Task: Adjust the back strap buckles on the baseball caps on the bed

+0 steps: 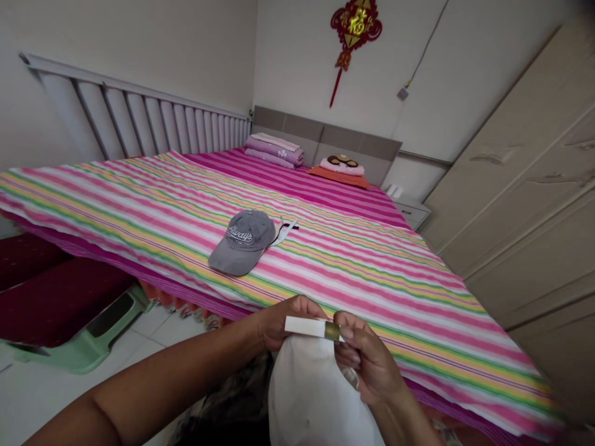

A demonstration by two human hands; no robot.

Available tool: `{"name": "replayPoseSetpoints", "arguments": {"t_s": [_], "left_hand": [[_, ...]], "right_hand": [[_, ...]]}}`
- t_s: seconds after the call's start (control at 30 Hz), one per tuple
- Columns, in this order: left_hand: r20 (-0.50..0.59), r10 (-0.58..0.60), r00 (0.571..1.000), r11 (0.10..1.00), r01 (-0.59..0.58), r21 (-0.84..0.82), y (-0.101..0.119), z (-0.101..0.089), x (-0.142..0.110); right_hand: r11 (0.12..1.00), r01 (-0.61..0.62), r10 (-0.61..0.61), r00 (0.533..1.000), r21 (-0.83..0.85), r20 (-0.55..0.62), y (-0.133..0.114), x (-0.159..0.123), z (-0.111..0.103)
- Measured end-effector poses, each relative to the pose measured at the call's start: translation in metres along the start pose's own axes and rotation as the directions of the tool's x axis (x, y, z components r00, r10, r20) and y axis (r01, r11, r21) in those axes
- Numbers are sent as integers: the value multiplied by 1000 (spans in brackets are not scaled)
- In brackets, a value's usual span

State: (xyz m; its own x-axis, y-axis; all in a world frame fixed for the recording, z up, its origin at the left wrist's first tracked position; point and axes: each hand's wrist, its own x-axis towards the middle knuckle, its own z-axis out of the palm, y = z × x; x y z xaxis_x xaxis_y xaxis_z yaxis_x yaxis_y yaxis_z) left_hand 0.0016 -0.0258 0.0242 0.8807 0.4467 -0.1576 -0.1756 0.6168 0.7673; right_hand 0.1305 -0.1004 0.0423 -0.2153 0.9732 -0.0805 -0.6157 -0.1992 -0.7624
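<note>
Step in hand, as we judge it: adjusting the back strap of the white cap [320, 396], held low in front of us at the edge of the bed [325, 248]. Our left hand [279, 322] pinches the white strap [304, 326]; our right hand [365, 359] pinches its brass buckle [331, 331], fingers curled. Next move likely needs a steady pull through the buckle. A grey cap [242, 241] lies on the bedspread, well apart.

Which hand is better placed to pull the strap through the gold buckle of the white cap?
Probably the right hand: its fingertips pinch the gold buckle on the strap. The left hand grips the strap's other end, steadying the white cap.
</note>
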Motion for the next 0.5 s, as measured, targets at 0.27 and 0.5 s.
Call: {"name": "replayPoseSetpoints", "arguments": {"t_s": [0.27,0.5], "left_hand": [[18,21,1000,998,-20,-54,-2,2,-1],[-5,42,999,998,-42,-47,-6,-1,3]], "right_hand": [[999,46,-45,998,11,-36,2,-1,3],[995,103,-103,993,-17,-56,3,0,5]]}}
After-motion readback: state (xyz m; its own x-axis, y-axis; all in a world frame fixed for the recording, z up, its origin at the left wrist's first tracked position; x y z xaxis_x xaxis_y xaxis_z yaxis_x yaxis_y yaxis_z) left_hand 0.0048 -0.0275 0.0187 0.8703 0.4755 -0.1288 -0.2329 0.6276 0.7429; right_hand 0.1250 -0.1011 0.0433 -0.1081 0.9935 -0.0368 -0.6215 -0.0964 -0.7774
